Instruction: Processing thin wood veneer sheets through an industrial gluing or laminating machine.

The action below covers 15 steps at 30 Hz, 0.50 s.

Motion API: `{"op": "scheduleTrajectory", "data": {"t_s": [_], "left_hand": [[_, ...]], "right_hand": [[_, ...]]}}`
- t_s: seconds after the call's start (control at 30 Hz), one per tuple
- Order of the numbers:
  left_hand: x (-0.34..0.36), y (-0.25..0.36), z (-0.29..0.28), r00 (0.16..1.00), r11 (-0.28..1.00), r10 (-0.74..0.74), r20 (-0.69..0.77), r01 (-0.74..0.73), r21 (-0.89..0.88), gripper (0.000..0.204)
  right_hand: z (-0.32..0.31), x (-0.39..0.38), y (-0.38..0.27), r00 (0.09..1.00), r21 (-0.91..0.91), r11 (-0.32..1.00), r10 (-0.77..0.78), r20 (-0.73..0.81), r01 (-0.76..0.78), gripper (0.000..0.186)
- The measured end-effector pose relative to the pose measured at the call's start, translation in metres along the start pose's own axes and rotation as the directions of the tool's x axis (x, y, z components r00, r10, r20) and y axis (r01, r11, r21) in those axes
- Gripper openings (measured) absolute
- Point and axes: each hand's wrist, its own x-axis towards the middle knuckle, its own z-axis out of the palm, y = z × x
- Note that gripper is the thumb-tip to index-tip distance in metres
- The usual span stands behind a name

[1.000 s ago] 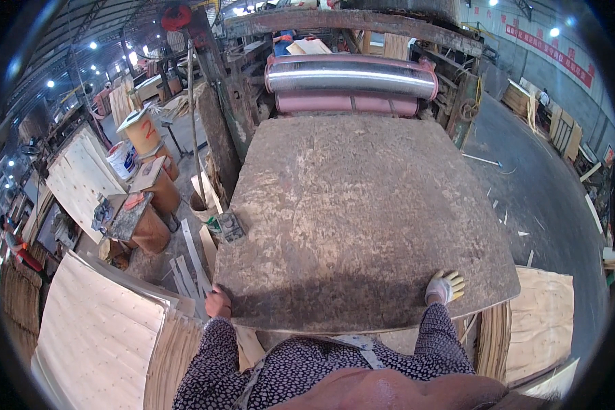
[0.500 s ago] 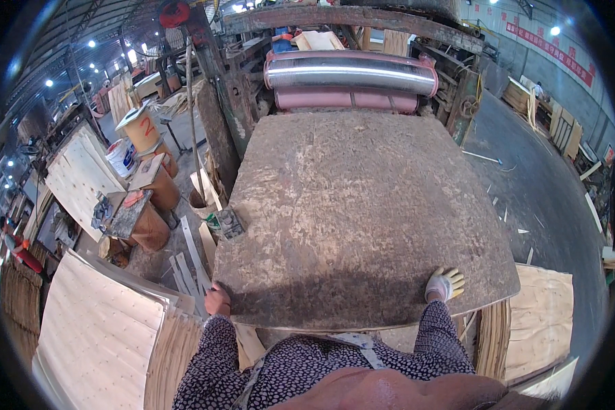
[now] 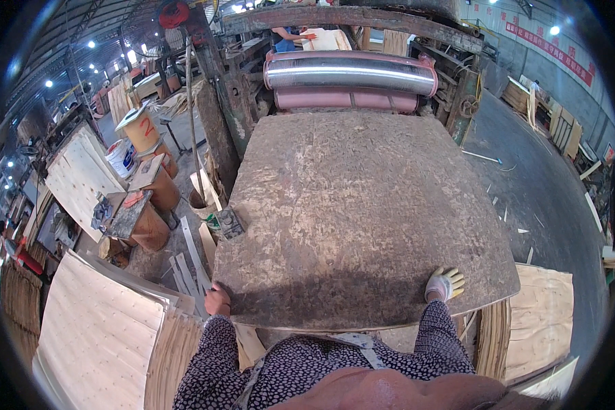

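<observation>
A large, worn brown board (image 3: 362, 198) lies in front of me, its far edge just below a machine with a shiny metal roller (image 3: 350, 70) over a pink roller (image 3: 346, 99). My left hand (image 3: 218, 298) is bare and grips the board's near left corner. My right hand (image 3: 444, 284), in a pale glove with yellowish fingers, lies spread on the board's near right part, holding nothing. A dark, blocky object (image 3: 230, 221) with some green beside it sits at the board's left edge.
Veneer stacks (image 3: 99, 321) (image 3: 536, 321) stand either side of me. At left are brown drums (image 3: 155, 225), a white bucket (image 3: 121, 157) and a leaning sheet (image 3: 82, 178). A co-worker's arm (image 3: 301, 35) shows behind the rollers; another person (image 3: 20, 253) is far left. A grey floor path runs right.
The co-worker behind the rollers has reached an arm rightward onto a pale sheet there. My hands and the board hold still; the view has shifted very slightly.
</observation>
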Motion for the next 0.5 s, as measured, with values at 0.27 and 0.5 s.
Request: {"op": "scheduleTrajectory", "data": {"t_s": [0.27,0.5], "left_hand": [[-0.007,0.006,-0.009,1.0,1.0,0.005,0.025,-0.005,-0.018,0.062],[-0.008,0.006,-0.012,1.0,1.0,0.0,0.022,0.0,-0.001,0.063]], "right_hand": [[0.019,0.005,0.003,0.994,0.002,1.0,-0.005,-0.11,0.006,0.067],[0.025,0.006,0.002,0.995,0.009,1.0,-0.003,-0.1,0.004,0.067]]}}
